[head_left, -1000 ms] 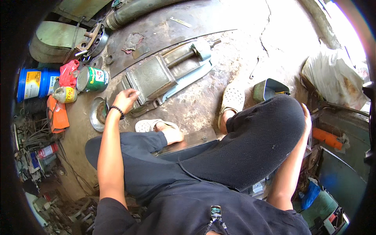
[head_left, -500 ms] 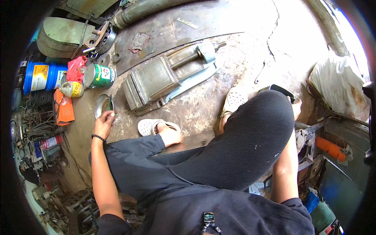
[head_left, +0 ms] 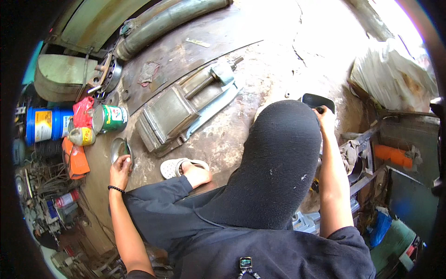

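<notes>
My left hand (head_left: 121, 168), with a dark bead bracelet at its wrist, pinches a thin dark green stick-like tool (head_left: 126, 148). The tool stands in a small round metal bowl (head_left: 115, 151) on the floor; its lower end cannot be made out. Beyond my raised right knee, my right hand (head_left: 327, 117) grips the edge of a black, shallow tray-like thing (head_left: 319, 99), partly hidden by the knee. In front of me a large grey machine vise (head_left: 169, 114) with a threaded screw lies on the floor, apart from both hands.
A green paint can (head_left: 109, 118), a yellow-labelled bottle (head_left: 82, 136), an orange box (head_left: 74, 158) and blue buckets (head_left: 44, 124) stand at the left. A long metal pipe (head_left: 172, 25) lies at the far side. White sheeting (head_left: 390, 76) and a metal frame (head_left: 367, 179) are at the right.
The view has shifted slightly. My right hand has moved forward and left along the knee, and more of the black tray shows. My left hand stays at the bowl with the green tool.
</notes>
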Action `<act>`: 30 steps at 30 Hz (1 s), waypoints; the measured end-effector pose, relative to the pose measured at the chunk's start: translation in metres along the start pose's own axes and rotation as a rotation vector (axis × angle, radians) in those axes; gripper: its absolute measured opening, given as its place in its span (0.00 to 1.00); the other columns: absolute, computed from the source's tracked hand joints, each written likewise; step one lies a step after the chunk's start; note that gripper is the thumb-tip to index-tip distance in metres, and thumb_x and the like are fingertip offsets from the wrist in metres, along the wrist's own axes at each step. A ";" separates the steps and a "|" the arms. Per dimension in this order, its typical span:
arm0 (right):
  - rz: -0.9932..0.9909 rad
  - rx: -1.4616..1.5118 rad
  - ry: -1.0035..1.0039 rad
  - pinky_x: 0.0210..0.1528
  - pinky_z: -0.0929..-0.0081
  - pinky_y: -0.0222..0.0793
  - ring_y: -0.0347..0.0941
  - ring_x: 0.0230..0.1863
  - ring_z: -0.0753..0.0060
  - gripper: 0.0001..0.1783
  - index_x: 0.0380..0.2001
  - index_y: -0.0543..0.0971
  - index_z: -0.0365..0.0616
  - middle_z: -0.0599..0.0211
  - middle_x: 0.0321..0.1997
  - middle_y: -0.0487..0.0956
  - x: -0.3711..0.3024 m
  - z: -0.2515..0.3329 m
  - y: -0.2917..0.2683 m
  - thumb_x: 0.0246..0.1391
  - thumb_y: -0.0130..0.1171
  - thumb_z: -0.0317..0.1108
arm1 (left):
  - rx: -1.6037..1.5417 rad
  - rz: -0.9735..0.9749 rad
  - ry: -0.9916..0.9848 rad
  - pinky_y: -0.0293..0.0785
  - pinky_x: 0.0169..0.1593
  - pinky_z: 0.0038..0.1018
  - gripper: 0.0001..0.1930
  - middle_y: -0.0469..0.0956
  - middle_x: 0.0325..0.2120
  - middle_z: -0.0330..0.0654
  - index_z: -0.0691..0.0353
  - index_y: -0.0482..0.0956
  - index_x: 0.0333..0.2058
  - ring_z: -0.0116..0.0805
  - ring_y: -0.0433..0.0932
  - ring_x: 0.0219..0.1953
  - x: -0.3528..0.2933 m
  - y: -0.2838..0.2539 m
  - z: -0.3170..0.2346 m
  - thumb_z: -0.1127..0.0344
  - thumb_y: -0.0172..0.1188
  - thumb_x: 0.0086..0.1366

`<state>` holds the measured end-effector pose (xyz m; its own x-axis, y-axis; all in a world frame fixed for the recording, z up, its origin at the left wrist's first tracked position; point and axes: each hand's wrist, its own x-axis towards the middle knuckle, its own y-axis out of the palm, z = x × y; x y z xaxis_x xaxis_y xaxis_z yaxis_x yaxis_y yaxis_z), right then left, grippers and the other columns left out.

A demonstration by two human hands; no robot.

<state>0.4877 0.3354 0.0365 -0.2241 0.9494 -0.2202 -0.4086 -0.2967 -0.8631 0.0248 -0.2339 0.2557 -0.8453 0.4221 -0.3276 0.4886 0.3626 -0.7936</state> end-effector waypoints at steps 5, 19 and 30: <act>-0.120 -0.041 -0.120 0.46 0.60 0.75 0.81 0.42 0.51 0.19 0.40 0.83 0.45 0.51 0.38 0.84 -0.007 -0.003 -0.002 0.53 0.64 0.48 | -0.078 0.047 0.045 0.72 0.34 0.22 0.12 0.78 0.31 0.36 0.63 0.80 0.46 0.23 0.74 0.30 0.013 0.006 0.008 0.63 0.58 0.69; -0.355 0.326 -0.208 0.33 0.70 0.74 0.80 0.26 0.65 0.11 0.35 0.80 0.38 0.54 0.25 0.82 -0.038 0.003 -0.084 0.55 0.61 0.35 | -0.072 0.580 0.627 0.72 0.60 0.37 0.49 0.76 0.55 0.50 0.56 0.57 0.68 0.44 0.76 0.55 0.090 0.302 -0.244 0.56 0.75 0.51; -0.039 0.280 0.044 0.38 0.80 0.64 0.66 0.34 0.81 0.16 0.35 0.74 0.41 0.76 0.30 0.73 -0.033 -0.026 -0.099 0.52 0.69 0.37 | 0.000 0.832 1.013 0.47 0.73 0.45 0.72 0.44 0.71 0.56 0.62 0.40 0.71 0.51 0.47 0.73 0.089 0.534 -0.336 0.48 0.81 0.34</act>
<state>0.5588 0.3364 0.1171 -0.1669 0.9625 -0.2138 -0.6459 -0.2706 -0.7139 0.2833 0.2766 -0.0246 0.2439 0.9514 -0.1881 0.7820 -0.3076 -0.5421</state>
